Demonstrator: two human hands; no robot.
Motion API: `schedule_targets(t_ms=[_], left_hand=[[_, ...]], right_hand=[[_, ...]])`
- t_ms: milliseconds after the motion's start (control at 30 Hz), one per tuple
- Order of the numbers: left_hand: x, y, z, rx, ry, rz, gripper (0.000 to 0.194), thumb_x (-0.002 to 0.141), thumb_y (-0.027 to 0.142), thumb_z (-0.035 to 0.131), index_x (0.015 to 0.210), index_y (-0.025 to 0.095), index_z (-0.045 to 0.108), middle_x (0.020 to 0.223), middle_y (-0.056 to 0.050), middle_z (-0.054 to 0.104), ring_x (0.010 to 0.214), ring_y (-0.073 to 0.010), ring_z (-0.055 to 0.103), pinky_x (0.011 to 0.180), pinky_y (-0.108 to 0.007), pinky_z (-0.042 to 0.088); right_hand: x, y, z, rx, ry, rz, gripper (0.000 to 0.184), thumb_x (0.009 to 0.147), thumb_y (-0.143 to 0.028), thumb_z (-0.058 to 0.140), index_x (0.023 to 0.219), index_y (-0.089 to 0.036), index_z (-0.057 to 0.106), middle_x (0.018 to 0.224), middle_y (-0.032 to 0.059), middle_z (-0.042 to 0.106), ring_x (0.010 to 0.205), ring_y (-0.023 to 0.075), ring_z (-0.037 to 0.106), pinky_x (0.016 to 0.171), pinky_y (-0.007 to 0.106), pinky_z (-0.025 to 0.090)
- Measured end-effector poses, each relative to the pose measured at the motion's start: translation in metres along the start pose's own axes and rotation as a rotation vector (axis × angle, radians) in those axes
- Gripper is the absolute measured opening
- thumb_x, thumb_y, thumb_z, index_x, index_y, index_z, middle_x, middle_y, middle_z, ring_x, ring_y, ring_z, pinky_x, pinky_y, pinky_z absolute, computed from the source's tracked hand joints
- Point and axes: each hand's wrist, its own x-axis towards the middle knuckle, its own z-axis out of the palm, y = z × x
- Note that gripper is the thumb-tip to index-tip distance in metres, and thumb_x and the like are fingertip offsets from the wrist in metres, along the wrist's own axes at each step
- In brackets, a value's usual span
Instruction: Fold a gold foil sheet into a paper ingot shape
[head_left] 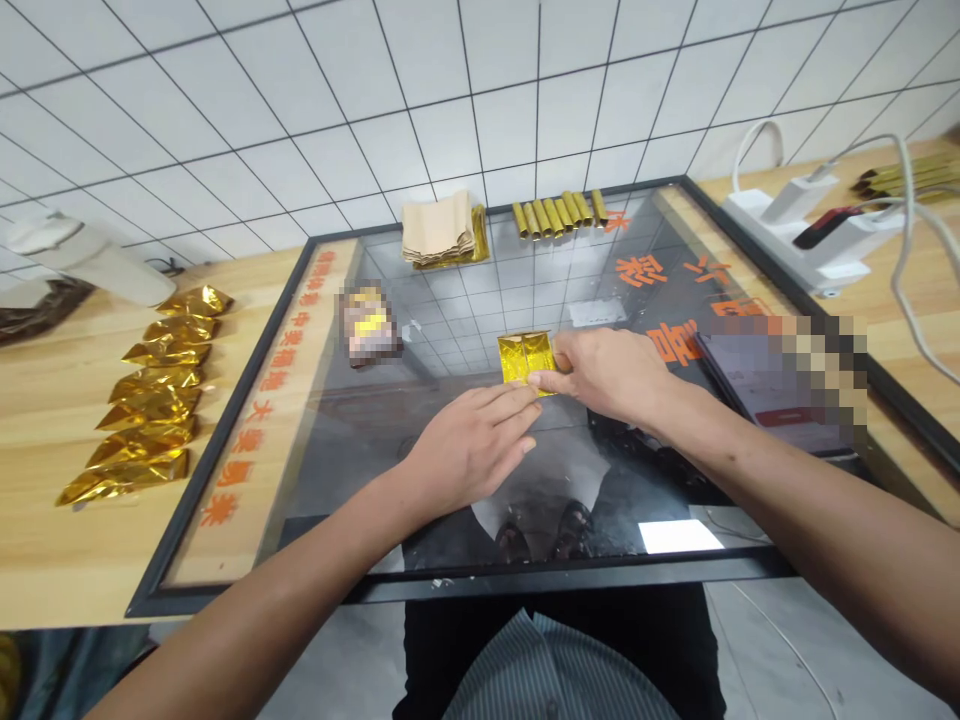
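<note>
A small folded piece of gold foil paper (525, 352) lies on the dark glass panel (450, 340), with a fold line down its middle. My left hand (476, 440) rests flat with fingers stretched out, the fingertips along the paper's near edge. At the paper's right side, my right hand (615, 372) is closed, pinching it between thumb and bent fingers. Behind, near the wall, stand a stack of brown paper sheets (439, 230) with gold foil showing under it and a row of several rolled gold paper tubes (559, 215).
Several folded gold foil pieces (150, 400) lie in a column on the wooden table (45, 560). A pixelated small item (370, 325) sits at the panel's left. On the right are a phone-like device (772, 390), partly pixelated, and a white power strip (817, 240) with cables.
</note>
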Motion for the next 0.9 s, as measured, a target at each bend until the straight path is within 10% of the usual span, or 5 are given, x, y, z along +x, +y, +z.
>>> schedule_targets(t_ms=[900], left_hand=[[-0.002,0.003,0.003,0.034,-0.022,-0.006,0.041,0.118,0.032,0.033,0.142,0.017,0.064,0.159,-0.009,0.063,0.147,-0.0273,0.057,0.121,-0.046,0.048]], right_hand=[[-0.002,0.021,-0.007,0.243,-0.052,-0.115,0.024,0.093,-0.044,0.074,0.084,-0.025,0.061,0.080,-0.0021,0.070,0.068,0.0166,0.057,0.062,0.032,0.036]])
